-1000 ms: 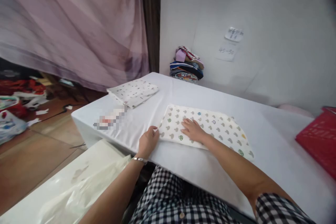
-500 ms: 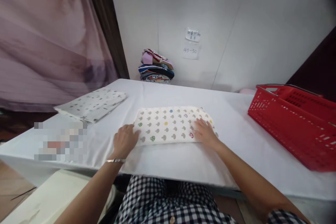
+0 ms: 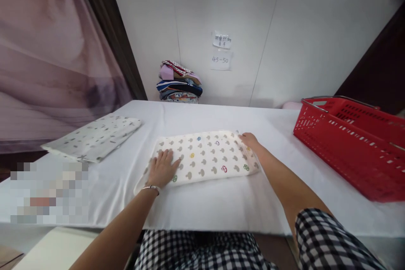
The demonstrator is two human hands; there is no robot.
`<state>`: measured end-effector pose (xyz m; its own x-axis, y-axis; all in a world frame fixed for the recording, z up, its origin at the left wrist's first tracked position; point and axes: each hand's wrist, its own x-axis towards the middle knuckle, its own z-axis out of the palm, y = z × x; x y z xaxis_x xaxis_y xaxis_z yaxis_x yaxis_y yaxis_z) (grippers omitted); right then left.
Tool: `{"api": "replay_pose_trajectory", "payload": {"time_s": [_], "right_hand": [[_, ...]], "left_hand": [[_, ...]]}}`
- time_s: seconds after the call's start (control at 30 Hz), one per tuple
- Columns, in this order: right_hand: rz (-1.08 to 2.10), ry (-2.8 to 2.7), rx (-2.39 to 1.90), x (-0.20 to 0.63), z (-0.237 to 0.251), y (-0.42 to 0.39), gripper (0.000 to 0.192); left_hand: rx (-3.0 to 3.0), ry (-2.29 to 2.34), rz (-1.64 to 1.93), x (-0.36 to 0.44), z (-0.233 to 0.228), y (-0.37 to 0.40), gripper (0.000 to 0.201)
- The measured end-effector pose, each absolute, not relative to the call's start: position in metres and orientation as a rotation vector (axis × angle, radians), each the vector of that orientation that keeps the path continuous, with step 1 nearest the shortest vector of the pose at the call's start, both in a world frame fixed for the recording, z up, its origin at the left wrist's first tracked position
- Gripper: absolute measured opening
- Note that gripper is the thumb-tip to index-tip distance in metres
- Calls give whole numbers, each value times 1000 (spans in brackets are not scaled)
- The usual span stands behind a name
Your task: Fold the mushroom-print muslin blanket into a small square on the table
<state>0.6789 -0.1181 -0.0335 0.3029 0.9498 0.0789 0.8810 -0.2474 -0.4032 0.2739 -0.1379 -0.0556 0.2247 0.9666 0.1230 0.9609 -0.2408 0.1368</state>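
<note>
A folded white cloth (image 3: 205, 154) printed with grey and a few coloured mushrooms lies on the table in front of me. My left hand (image 3: 163, 168) rests flat on its left part, fingers spread. At the far right corner, my right hand (image 3: 249, 140) has its fingers closed on the cloth's edge; the fingertips are partly hidden. Some of the cloth's right side looks slightly rumpled below that hand.
Another folded white cloth (image 3: 95, 137) with dark flecks lies at the left, near a pixelated patch. A red plastic basket (image 3: 348, 147) stands at the right. Behind the white-covered table (image 3: 202, 213), a stack of folded fabrics (image 3: 179, 84) sits by the wall, with paper signs (image 3: 220, 60) above.
My left hand has moved from the cloth's left edge onto its top. My right hand has slid to the far right corner and closed there. The cloth now reaches further left; the view has shifted.
</note>
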Motion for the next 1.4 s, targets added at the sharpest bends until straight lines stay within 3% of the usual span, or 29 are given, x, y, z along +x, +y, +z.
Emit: {"api": "replay_pose_trajectory", "payload": {"time_s": [0.3,0.7,1.0,1.17,1.4], "right_hand": [[532,-1545,-2406,676,-27,-108,27],[142,-1896,-2253,640,-30,-134,19],[666,-1475,-2187,663,-24,-107,33],[899,-1321,-2165,680,-29,-96,50],[841,-1345,-2241,681,-35,-86,27]], "left_hand": [[2424,1949,269,275,-53,-137,53],[2429,1992,277,274,-58,-135,59],[2416,2004,275,275,-55,-135,59],[2383,1988,272,275,-54,-135,61],[2379,1990,314,275,-56,-136,60]]}}
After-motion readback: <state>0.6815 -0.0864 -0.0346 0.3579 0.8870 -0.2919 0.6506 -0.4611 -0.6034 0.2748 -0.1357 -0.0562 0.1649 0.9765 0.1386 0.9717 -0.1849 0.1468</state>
